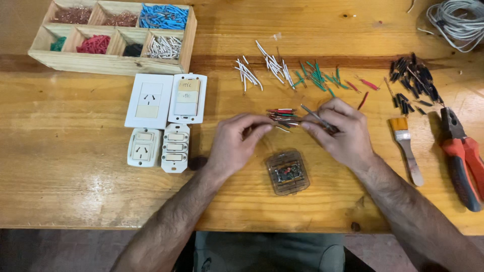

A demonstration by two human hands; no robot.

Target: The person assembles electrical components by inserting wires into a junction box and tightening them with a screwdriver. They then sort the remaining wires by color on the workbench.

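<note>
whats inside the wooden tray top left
The wooden tray has compartments holding sorted wire bits: blue pieces, red pieces, white pieces, coppery strands, some green and black. Anything beneath the piles is covered.

Wooden bench [75,191]: sorting tray [113,63], wall sockets [166,98], wire offcuts [282,68], brush [406,146], pliers [464,161].

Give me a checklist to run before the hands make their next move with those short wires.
1. Left hand on the wire bundle: ok, its fingers pinch one end.
2. Right hand has its tool: ok, a thin metal tool is pinched and points at the bundle.
3. Bundle ends lined up: cannot tell, too small.
4. Clear module within reach: ok, it lies on the table between the wrists.
5. Spare wires sorted: ok, white, green and black piles lie apart.
6. Pliers free: ok, untouched beside the brush.
</note>
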